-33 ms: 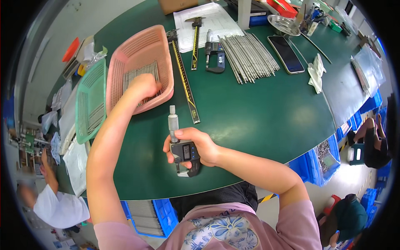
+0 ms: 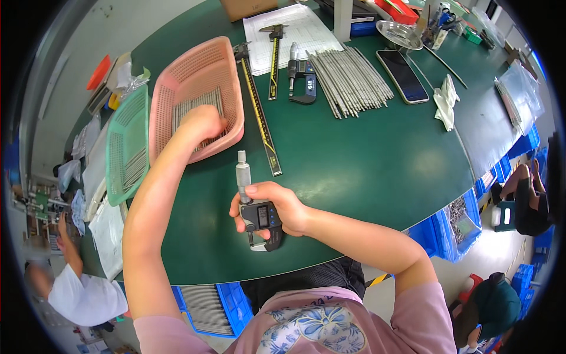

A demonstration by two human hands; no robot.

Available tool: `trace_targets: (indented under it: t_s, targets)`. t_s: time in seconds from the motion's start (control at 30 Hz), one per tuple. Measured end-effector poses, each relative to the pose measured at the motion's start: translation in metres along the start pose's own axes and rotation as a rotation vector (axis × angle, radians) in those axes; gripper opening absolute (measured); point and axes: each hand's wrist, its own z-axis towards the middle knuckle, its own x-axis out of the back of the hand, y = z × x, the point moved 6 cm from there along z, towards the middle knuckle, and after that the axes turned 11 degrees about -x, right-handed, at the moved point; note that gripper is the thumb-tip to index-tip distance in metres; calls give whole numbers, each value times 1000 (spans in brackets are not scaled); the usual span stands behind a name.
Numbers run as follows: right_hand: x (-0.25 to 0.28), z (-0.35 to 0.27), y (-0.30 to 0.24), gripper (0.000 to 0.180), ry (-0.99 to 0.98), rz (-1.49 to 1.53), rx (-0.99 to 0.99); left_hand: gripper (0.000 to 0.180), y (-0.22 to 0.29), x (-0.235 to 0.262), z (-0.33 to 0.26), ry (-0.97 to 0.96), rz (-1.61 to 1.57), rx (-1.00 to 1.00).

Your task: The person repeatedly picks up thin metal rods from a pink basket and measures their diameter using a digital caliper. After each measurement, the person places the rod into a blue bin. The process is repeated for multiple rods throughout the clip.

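My right hand [image 2: 272, 207] is wrapped round a digital micrometer [image 2: 259, 217], its thumb on the sleeve and its small display facing up. Nothing that I can see sits in the micrometer's gap. My left hand [image 2: 203, 123] is closed inside a pink perforated basket [image 2: 194, 62], over a layer of thin grey metal rods [image 2: 209, 100]. Its fingertips point down and are hidden, so whatever they pinch cannot be made out. Just right of the basket lies a long caliper [image 2: 258, 112]. A second micrometer [image 2: 303, 82] rests farther back, beside a row of loose rods [image 2: 351, 79].
A green basket [image 2: 130, 138] with a few rods stands left of the pink one. Toward the back lie another caliper [image 2: 275, 59] and paper sheets [image 2: 295, 26]. A phone [image 2: 402, 76], a white glove [image 2: 446, 103] and a metal dish [image 2: 400, 34] are at the right. Co-workers sit on both sides.
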Motion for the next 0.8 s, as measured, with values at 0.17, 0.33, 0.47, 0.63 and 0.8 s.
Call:
trace_targets:
  t_s: [0.17, 0.33, 0.47, 0.63, 0.8]
  targets:
    - [3, 1, 0, 46, -5, 29, 16, 35, 11, 6, 5, -8, 125, 5]
    - [-2, 0, -2, 36, -3, 68, 48, 27, -43, -8, 5, 45, -621, 58]
    - [1, -2, -8, 25, 10, 29, 157, 21, -35, -3, -30, 43, -1839, -200]
    - [-14, -18, -23, 35, -74, 2, 257, 23, -9, 2, -107, 543, -1768, -575]
    - [-20, -25, -29, 39, -164, 17, 295, 25, 8, -31, -145, 793, -1682, -589]
